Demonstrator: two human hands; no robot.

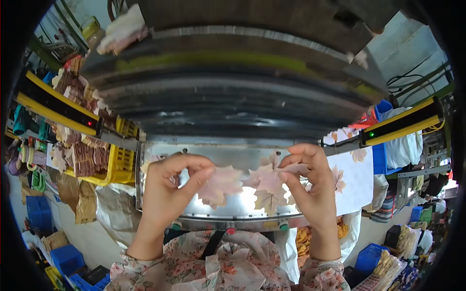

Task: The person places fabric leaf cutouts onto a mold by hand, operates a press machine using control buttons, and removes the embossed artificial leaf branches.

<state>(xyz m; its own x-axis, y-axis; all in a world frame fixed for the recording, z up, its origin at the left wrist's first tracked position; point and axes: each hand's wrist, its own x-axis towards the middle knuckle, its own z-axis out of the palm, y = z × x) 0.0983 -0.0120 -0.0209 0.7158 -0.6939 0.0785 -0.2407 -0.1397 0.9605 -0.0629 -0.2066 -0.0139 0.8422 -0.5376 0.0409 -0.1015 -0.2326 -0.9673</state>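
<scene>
My left hand (172,186) pinches a pale pink maple-leaf cutout (222,186) between thumb and fingers, over a shiny metal plate (170,146). Facing it, my right hand (313,182) has thumb and fingers closed on another pink leaf cutout (268,177). The two leaves hang close together, edges nearly meeting in this view. Below the right one shows a more yellowish leaf (268,200) with dark veins. A dark, wide machine head (233,92), blurred, fills the space above and beyond both hands.
Yellow-and-black sensor bars (60,106) flank the machine on both sides. Buttons, one a red button (230,228), line the front edge. A yellow basket (116,165) with stacked leaves stands left. At right, a white sheet (357,189) carries leaf shapes; orange pieces (304,240) lie below.
</scene>
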